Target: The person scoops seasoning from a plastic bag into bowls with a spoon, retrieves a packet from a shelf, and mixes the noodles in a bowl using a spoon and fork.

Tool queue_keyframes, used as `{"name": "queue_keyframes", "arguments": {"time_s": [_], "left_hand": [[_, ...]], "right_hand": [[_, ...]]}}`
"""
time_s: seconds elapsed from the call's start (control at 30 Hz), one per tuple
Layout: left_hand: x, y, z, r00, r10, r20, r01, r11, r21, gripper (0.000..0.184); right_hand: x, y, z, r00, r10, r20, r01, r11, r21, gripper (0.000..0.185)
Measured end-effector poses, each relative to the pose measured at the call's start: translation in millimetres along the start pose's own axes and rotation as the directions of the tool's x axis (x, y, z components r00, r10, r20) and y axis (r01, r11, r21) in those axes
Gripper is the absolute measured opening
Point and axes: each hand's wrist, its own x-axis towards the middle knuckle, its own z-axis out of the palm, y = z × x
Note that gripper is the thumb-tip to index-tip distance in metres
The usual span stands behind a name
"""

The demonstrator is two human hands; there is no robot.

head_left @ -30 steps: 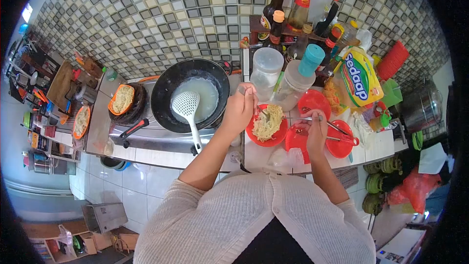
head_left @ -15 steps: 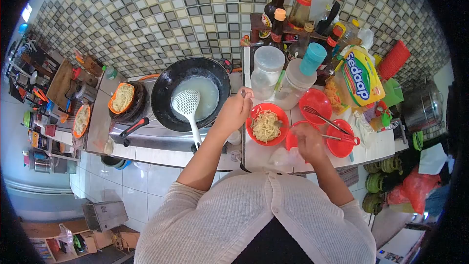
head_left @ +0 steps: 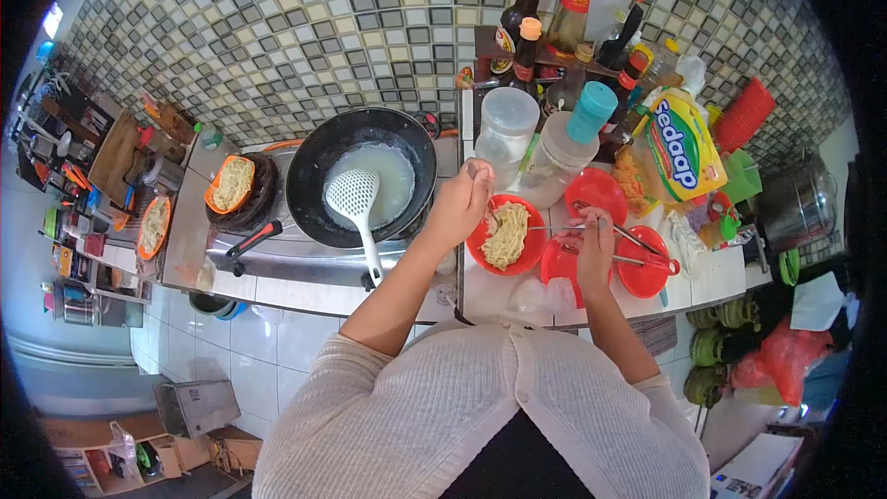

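Observation:
A red bowl (head_left: 539,242) of pale noodles (head_left: 506,237) sits on the tiled counter in front of me. At its left rim, my left hand (head_left: 465,199) is closed around a metal utensil (head_left: 494,215); its head is hidden in the noodles. From the right, my right hand (head_left: 591,245) grips a metal spoon (head_left: 552,227) by its handle, the far end reaching into the same bowl. Below my right hand lies another red bowl (head_left: 559,263), partly covered by it. A whisk (head_left: 601,214) and red-handled tongs (head_left: 647,262) rest across further red bowls (head_left: 637,282).
Left of the bowls, a black wok (head_left: 305,180) with cloudy liquid and a white skimmer (head_left: 354,194) sits on the stove. Orange plates of noodles (head_left: 231,185) stand farther left. Behind are plastic jars (head_left: 506,134), sauce bottles (head_left: 525,0) and a yellow-green Sedaap pack (head_left: 679,143).
My left hand has moved slightly right and down toward the noodles. My right hand has shifted a little right and its fingers show more clearly. The noodles are now bunched and lifted together.

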Motion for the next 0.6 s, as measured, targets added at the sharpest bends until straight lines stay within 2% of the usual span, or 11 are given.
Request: {"name": "queue_keyframes", "arguments": {"time_s": [0.07,0.17,0.27,0.33,0.37,0.4,0.43,0.5,0.6], "left_hand": [[-1,13,-3,1.000,-0.004,-0.002,0.004,1.000,-0.011,0.019],[-4,26,-8,0.996,0.077,-0.041,-0.079,0.996,-0.031,0.019],[-5,41,-19,0.991,0.129,-0.034,-0.128,0.991,0.027,0.018],[-6,47,-26,0.991,0.122,0.059,-0.127,0.987,0.095,0.018],[-7,45,-30,0.991,0.123,0.061,-0.129,0.987,0.095,0.018],[-8,41,-33,0.989,0.095,0.114,-0.114,0.978,0.172,0.019],[-8,37,-35,0.985,0.062,0.163,-0.102,0.963,0.251,0.020],[-10,31,-34,0.987,0.081,0.138,-0.115,0.958,0.261,0.020],[-10,25,-24,0.991,0.068,0.117,-0.096,0.964,0.248,0.021]], "right_hand": [[1,-8,-2,0.999,-0.034,-0.007,0.034,0.999,0.026,0.023],[2,-20,-3,0.995,-0.097,-0.031,0.099,0.992,0.082,0.023],[0,-30,-5,0.988,-0.152,-0.034,0.155,0.982,0.105,0.023],[-1,-31,-7,0.984,-0.178,-0.022,0.179,0.979,0.099,0.022],[-1,-29,-10,0.979,-0.194,0.061,0.195,0.981,-0.008,0.022],[-1,-29,-11,0.969,-0.200,0.145,0.217,0.970,-0.113,0.023],[-3,-32,-14,0.969,-0.201,0.145,0.218,0.969,-0.113,0.023],[-7,-42,-16,0.922,-0.270,0.277,0.375,0.804,-0.461,0.021],[-15,-45,-3,0.917,-0.333,0.222,0.400,0.788,-0.468,0.021]]}}
